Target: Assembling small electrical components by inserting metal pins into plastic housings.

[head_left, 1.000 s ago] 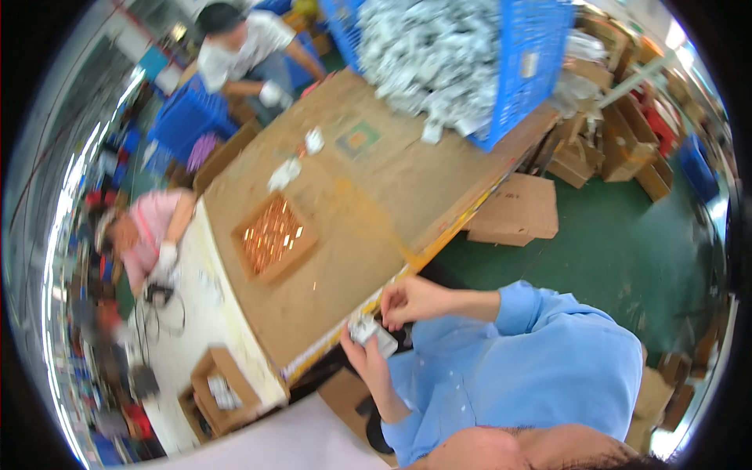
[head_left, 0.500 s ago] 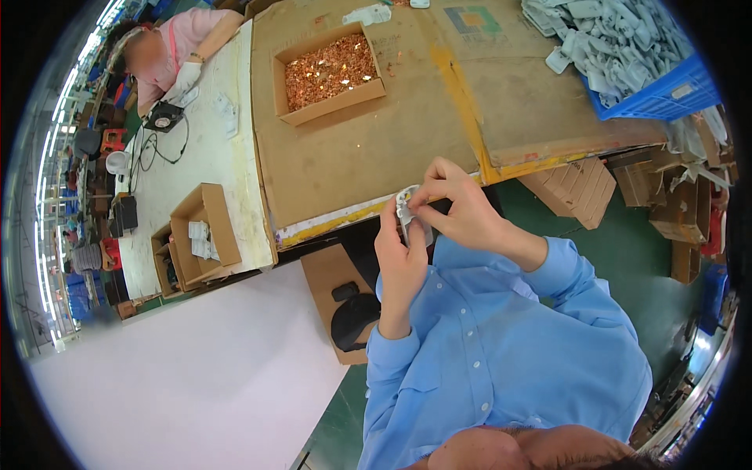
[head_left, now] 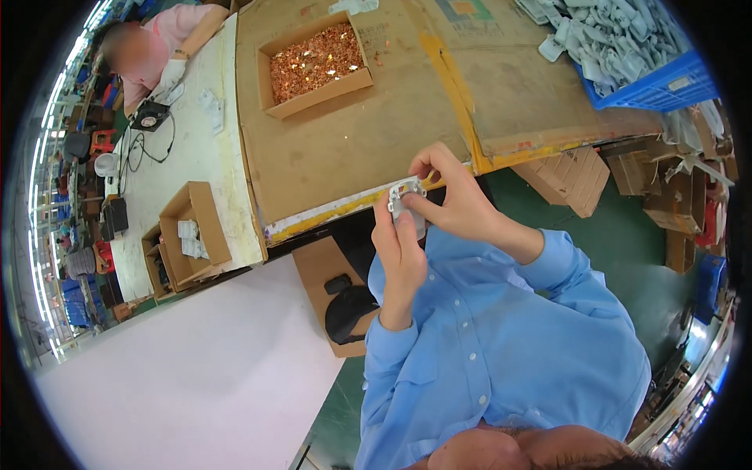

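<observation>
Just off the table's front edge, I hold a small pale grey plastic housing in front of my body. Its upper end has an open, notched shape. My left hand is closed around its lower part, thumb along the near face. My right hand bends over it from the right, the thumb pressed on the inside and the curled index finger at the far edge. Whether a small piece sits under the right fingertips is hidden.
A cardboard box of small copper-coloured pieces stands on the cardboard-covered table. At the far right, a blue crate is heaped with grey plastic parts. A co-worker sits at the white bench, beside a small open box.
My right hand has opened its pinch somewhat, its thumb now pressing into the housing. The housing has turned more toward me. The whole view has shifted slightly.
</observation>
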The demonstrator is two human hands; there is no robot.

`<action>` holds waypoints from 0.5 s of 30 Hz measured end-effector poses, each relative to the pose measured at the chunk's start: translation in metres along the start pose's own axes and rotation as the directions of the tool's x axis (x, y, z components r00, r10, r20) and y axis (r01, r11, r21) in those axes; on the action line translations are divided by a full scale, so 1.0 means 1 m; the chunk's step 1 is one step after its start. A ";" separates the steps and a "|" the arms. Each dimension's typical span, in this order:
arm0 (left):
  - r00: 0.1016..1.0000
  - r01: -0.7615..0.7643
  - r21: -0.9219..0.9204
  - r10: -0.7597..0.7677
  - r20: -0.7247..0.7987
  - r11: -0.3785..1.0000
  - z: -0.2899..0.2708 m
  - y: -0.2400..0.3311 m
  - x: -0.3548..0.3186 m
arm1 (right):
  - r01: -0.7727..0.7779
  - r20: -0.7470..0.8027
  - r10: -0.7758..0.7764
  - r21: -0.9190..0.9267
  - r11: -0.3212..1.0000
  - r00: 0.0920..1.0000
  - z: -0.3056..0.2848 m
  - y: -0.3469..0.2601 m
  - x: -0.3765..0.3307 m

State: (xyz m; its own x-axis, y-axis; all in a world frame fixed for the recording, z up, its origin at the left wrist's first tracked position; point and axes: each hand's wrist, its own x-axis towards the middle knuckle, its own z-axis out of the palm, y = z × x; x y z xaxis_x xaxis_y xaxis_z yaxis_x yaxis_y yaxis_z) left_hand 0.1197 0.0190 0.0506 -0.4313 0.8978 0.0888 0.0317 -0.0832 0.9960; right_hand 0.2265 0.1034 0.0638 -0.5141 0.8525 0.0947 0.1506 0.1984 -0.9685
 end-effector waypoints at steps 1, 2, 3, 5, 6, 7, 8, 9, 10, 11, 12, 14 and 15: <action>1.000 0.001 0.000 -0.001 -0.005 1.000 0.001 0.001 0.000 | 0.051 -0.028 -0.053 -0.080 0.995 0.998 0.000 -0.003 -0.001; 0.999 0.029 -0.007 -0.029 -0.017 1.000 0.001 0.002 0.000 | 0.099 -0.052 -0.109 -0.161 0.982 0.993 0.000 -0.005 -0.002; 0.998 0.057 -0.015 -0.057 -0.030 0.998 0.002 0.003 0.000 | 0.101 -0.047 -0.110 -0.159 0.982 0.993 0.001 -0.005 -0.003; 0.995 0.088 -0.025 -0.089 -0.039 0.996 0.004 0.004 0.000 | 0.069 -0.038 -0.074 -0.113 0.991 0.997 0.002 -0.004 -0.006; 0.992 0.118 -0.034 -0.119 -0.046 0.992 0.004 0.004 0.000 | 0.069 -0.035 -0.074 -0.113 0.991 0.997 0.001 -0.005 -0.006; 0.991 0.120 -0.034 -0.122 -0.048 0.992 0.004 0.003 0.000 | 0.085 -0.047 -0.092 -0.140 0.987 0.995 0.000 -0.006 -0.006; 0.992 0.111 0.002 -0.110 -0.059 0.994 0.004 0.002 0.000 | 0.101 -0.057 -0.112 -0.166 0.981 0.992 -0.001 -0.007 -0.006; 0.993 0.101 0.038 -0.098 -0.070 0.994 0.004 0.002 -0.001 | 0.100 -0.056 -0.110 -0.165 0.981 0.992 -0.001 -0.007 -0.006; 0.993 0.101 0.040 -0.098 -0.071 0.994 0.004 0.002 -0.001 | 0.115 -0.056 -0.129 -0.212 0.970 0.990 -0.001 -0.007 -0.005; 0.994 0.085 0.081 -0.079 -0.074 0.993 0.005 0.002 -0.001 | 0.129 -0.056 -0.148 -0.259 0.957 0.987 -0.002 -0.008 -0.004; 0.995 0.069 0.122 -0.060 -0.076 0.990 0.005 0.002 -0.001 | 0.130 -0.055 -0.148 -0.257 0.958 0.987 -0.003 -0.008 -0.002; 0.998 0.049 0.160 -0.041 -0.051 0.986 0.002 0.002 -0.001 | 0.083 -0.041 -0.098 -0.270 0.959 0.994 -0.004 -0.010 -0.001; 0.999 0.027 0.197 -0.023 -0.026 0.980 0.001 0.003 -0.001 | 0.082 -0.042 -0.096 -0.268 0.960 0.994 -0.004 -0.010 -0.002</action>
State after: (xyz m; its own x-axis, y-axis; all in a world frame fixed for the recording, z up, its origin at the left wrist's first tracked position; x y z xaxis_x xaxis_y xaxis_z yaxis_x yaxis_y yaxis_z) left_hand 0.1210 0.0180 0.0532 -0.4549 0.8881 0.0657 0.1966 0.0282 0.9801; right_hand 0.2295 0.1018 0.0742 -0.4905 0.8489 0.1969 0.3287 0.3895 -0.8604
